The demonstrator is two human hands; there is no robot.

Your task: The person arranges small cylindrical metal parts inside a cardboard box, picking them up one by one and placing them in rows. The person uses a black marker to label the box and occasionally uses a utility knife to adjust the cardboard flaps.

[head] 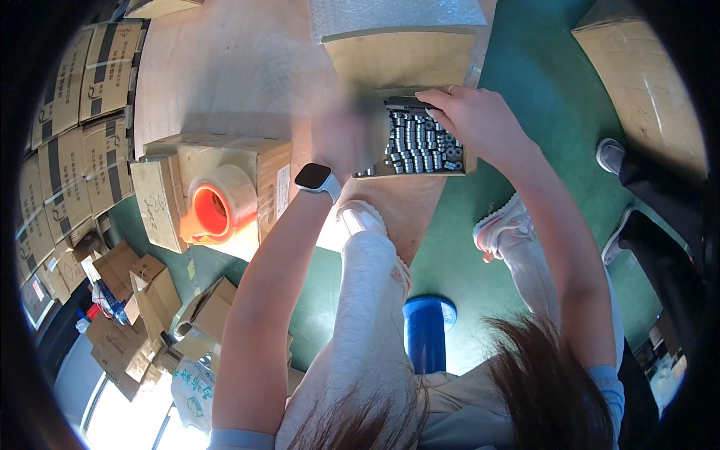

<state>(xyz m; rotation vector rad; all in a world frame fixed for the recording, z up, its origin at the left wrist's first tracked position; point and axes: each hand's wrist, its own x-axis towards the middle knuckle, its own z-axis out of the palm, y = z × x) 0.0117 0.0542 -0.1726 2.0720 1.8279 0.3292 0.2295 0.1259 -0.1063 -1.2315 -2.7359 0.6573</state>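
An open cardboard box [394, 45] holds several rows of small shiny metal cylindrical parts [416, 143], some standing on end with holes showing. My right hand [478, 115] reaches over the box's right side, its fingertips on a dark, flat-looking piece [408, 106] along the far edge of the parts; what the piece is, I cannot tell. My left hand [343, 132], with a smartwatch on the wrist, is strongly blurred at the box's left side. A brownish blurred shape lies by its fingers and covers part of the box; whether the hand grips it is unclear.
A tape dispenser with an orange frame [211, 214] rests against a cardboard carton [230, 143] on the left. Bubble wrap [394, 14] lies beyond the open box. Stacked cartons [104, 73] line the far left. Another person's legs [658, 191] and a large carton [647, 84] are at right.
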